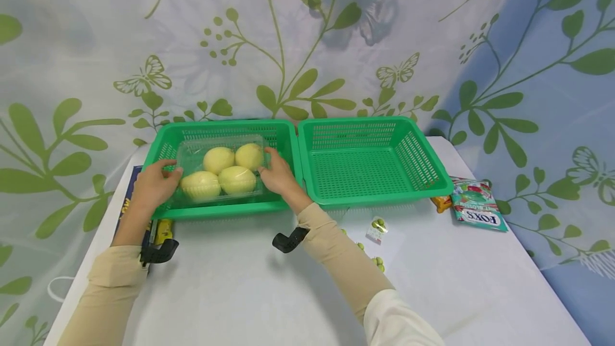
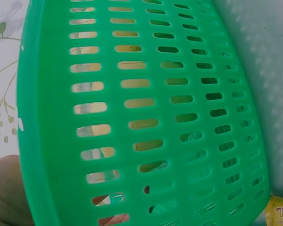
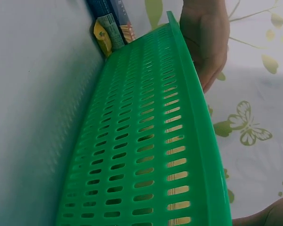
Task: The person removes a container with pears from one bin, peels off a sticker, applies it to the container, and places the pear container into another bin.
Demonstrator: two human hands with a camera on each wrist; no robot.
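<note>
A clear plastic box [image 1: 194, 149] packed with several oval yellow fruits [image 1: 237, 180] is inside the left green basket [image 1: 226, 209], tilted toward the front. At the box's left end, my left hand [image 1: 155, 185] grips its edge. The right end is pinched by my right hand [image 1: 281, 175], thumb and fingers at the corner. Through the slots of the basket wall [image 2: 56, 117] in the left wrist view, bits of yellow show. In the right wrist view the left hand [image 3: 205, 42] appears beyond the basket rim, its fingers partly hidden.
A second green basket [image 1: 379, 196] with nothing in it adjoins on the right. Beside it lie a Fox's candy bag [image 1: 480, 207] and an orange packet [image 1: 441, 204]. A small packet [image 1: 376, 231] with green pictures lies in front. A dark blue package [image 1: 129, 191] and a yellow packet [image 1: 164, 231] are at left.
</note>
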